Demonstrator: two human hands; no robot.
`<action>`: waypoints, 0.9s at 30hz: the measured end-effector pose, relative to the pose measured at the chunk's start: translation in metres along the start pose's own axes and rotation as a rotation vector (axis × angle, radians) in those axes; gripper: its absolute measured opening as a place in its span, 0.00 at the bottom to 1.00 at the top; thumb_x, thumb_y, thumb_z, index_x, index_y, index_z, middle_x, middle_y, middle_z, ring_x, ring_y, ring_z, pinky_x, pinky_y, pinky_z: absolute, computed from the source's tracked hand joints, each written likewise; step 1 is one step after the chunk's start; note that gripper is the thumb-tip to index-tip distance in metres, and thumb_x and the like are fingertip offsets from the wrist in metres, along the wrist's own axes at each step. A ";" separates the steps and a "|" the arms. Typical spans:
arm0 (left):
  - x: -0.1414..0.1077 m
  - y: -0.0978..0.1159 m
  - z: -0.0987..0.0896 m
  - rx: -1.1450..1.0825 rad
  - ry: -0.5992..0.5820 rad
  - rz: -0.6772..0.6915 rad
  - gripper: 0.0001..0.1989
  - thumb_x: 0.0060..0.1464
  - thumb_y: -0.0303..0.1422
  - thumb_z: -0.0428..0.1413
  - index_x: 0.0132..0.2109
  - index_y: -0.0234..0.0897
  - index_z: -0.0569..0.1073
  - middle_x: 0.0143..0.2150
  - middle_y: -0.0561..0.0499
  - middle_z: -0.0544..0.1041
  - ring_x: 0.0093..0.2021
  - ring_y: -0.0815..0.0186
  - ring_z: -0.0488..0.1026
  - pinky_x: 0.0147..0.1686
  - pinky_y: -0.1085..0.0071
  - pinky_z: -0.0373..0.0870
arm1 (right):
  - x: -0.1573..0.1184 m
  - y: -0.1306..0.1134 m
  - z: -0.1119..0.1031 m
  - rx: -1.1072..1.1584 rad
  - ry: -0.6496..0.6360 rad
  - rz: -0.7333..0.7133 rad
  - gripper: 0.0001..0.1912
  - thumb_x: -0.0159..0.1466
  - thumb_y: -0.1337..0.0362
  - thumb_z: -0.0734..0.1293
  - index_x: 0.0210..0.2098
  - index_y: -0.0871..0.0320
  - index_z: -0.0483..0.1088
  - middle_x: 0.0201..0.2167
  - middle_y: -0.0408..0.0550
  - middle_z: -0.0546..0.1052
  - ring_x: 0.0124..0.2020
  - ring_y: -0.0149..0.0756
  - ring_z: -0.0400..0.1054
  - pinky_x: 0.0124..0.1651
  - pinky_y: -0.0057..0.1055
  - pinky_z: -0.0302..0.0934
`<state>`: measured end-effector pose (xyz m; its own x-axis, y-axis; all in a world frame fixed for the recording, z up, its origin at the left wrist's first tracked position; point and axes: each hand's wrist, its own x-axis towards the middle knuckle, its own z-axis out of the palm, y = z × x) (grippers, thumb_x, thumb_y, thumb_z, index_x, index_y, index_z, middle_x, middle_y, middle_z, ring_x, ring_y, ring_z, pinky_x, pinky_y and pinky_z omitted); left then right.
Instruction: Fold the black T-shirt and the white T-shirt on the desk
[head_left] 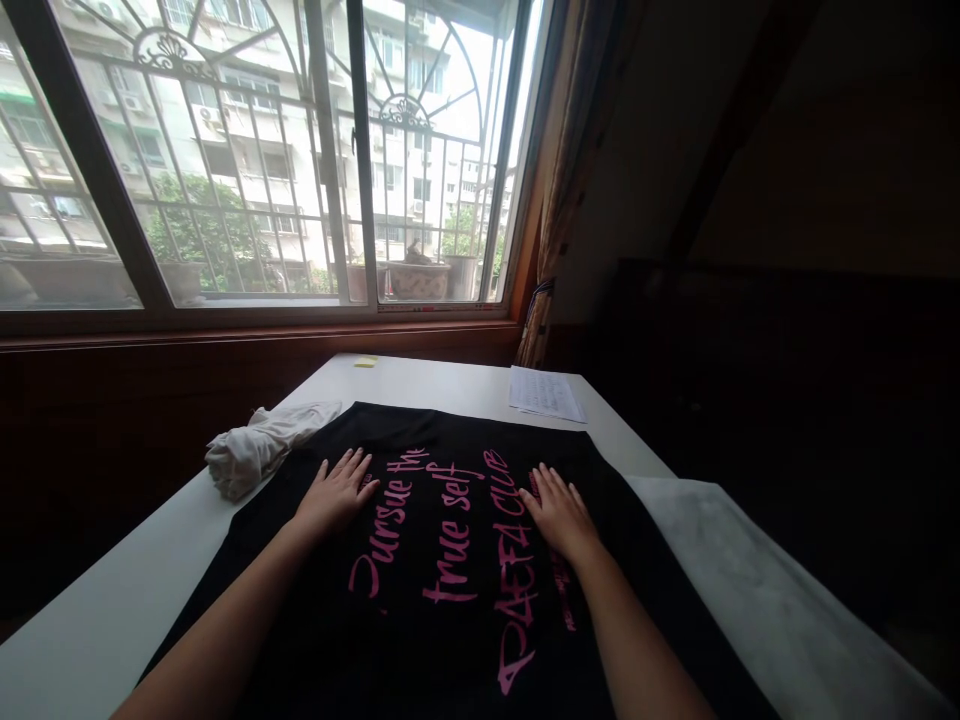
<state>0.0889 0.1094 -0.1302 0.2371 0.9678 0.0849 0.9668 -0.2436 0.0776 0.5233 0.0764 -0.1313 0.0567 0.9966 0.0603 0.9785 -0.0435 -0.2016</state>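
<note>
A black cloth (315, 620) with pink printed lettering lies spread over the white table; its near edge runs out of view, so I cannot tell the garment's kind. My left hand (339, 492) rests flat on it, fingers spread, left of the words "Pursue the". On the other side, my right hand (561, 512) also lies flat with fingers apart, covering part of the small print beside "PAEFA CLUB". Neither hand grips anything. The fabric looks mostly smooth between them.
A crumpled whitish cloth (259, 450) sits at the table's left edge. Written paper sheets (546, 393) and a small yellow slip (366, 362) lie at the far end of the table (442, 385). Pale grey fabric (720, 540) covers the right edge. Beyond are a window and a tied curtain (551, 240).
</note>
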 end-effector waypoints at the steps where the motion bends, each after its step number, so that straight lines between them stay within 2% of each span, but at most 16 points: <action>1: 0.000 0.000 0.000 0.005 -0.005 -0.002 0.34 0.70 0.51 0.39 0.74 0.38 0.52 0.76 0.45 0.46 0.76 0.51 0.41 0.70 0.40 0.40 | 0.000 0.000 0.000 -0.003 0.001 0.008 0.38 0.73 0.44 0.49 0.73 0.62 0.50 0.75 0.51 0.46 0.75 0.44 0.38 0.74 0.49 0.34; 12: -0.001 -0.001 0.004 0.052 -0.016 0.005 0.32 0.71 0.48 0.39 0.75 0.40 0.51 0.77 0.46 0.45 0.76 0.51 0.39 0.69 0.41 0.41 | 0.002 0.001 0.001 -0.003 0.001 0.024 0.36 0.74 0.47 0.50 0.73 0.63 0.51 0.75 0.50 0.48 0.75 0.42 0.39 0.74 0.47 0.34; 21: -0.003 -0.001 0.004 0.091 0.041 0.024 0.28 0.71 0.44 0.44 0.73 0.43 0.57 0.75 0.41 0.55 0.74 0.46 0.48 0.68 0.42 0.46 | 0.001 0.000 -0.001 0.002 0.019 0.021 0.34 0.74 0.48 0.51 0.72 0.61 0.54 0.74 0.50 0.51 0.75 0.41 0.41 0.74 0.45 0.36; 27: -0.009 0.002 -0.001 0.115 0.077 0.052 0.28 0.71 0.42 0.45 0.73 0.41 0.58 0.73 0.38 0.58 0.73 0.47 0.50 0.68 0.45 0.48 | 0.001 0.000 -0.001 0.002 0.021 0.020 0.34 0.73 0.49 0.52 0.72 0.61 0.55 0.74 0.49 0.51 0.75 0.40 0.41 0.74 0.44 0.36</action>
<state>0.0882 0.1007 -0.1299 0.2836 0.9451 0.1623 0.9589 -0.2804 -0.0426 0.5238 0.0776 -0.1301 0.0805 0.9938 0.0772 0.9768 -0.0632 -0.2046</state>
